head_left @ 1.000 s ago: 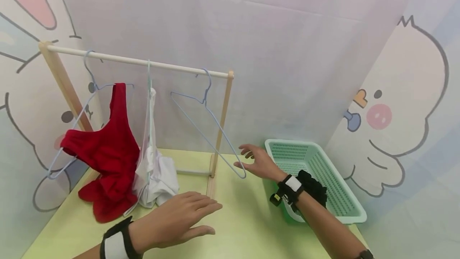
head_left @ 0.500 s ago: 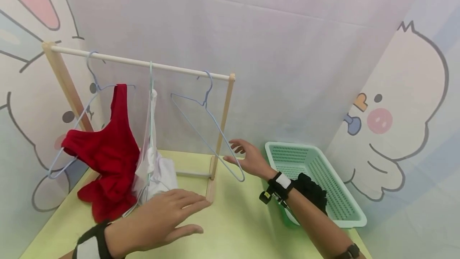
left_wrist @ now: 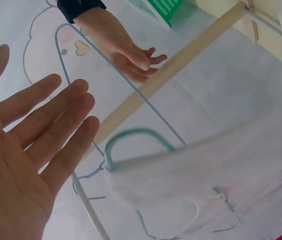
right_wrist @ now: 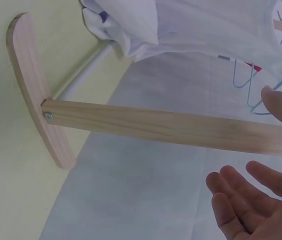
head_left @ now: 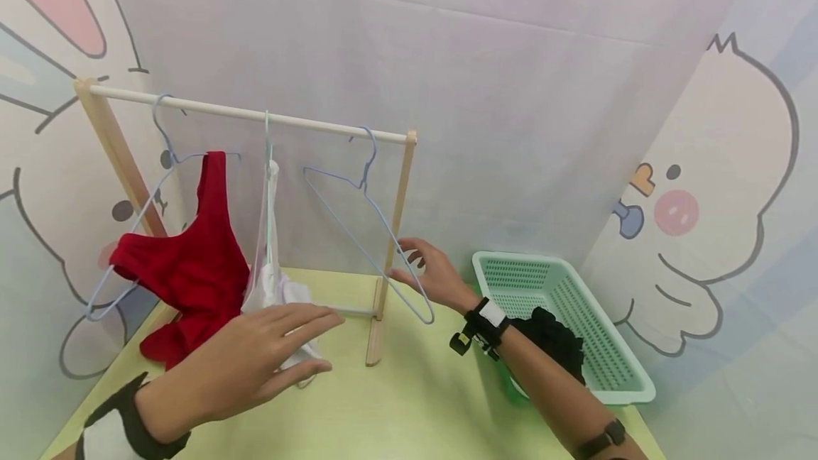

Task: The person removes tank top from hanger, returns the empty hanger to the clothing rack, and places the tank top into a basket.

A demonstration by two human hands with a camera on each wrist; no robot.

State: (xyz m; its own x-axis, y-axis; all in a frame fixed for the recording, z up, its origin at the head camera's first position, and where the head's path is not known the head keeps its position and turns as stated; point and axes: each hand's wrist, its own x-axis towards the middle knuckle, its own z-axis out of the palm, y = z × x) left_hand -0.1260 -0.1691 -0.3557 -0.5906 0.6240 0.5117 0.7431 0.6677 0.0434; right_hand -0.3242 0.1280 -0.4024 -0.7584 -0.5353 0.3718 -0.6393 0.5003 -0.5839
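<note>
My left hand (head_left: 239,353) hovers with straight fingers in front of a white garment (head_left: 271,293) on a hanger, holding nothing. Its fingers (left_wrist: 56,130) are spread in the left wrist view. At the rack's right end, my right hand (head_left: 437,279) is loosely curved beside the lower corner of a bare blue wire hanger (head_left: 366,177). Whether it touches the wire is unclear. Near the rack's wooden post (right_wrist: 156,125), the right wrist view has its fingers (right_wrist: 231,205) apart with nothing between them. A red garment (head_left: 198,261) hangs by one strap on the leftmost blue hanger.
A green basket (head_left: 629,357) stands at the right, with black cloth (head_left: 556,336) inside, partly behind my right forearm. The rack's white rod (head_left: 224,111) spans the back left. The yellow tabletop (head_left: 383,410) meets curtain-like walls with cartoon prints.
My left hand has moved left and up, now covering part of the white and red garments. My right hand has shifted left, closer to the rack's post. The hangers stay in place.
</note>
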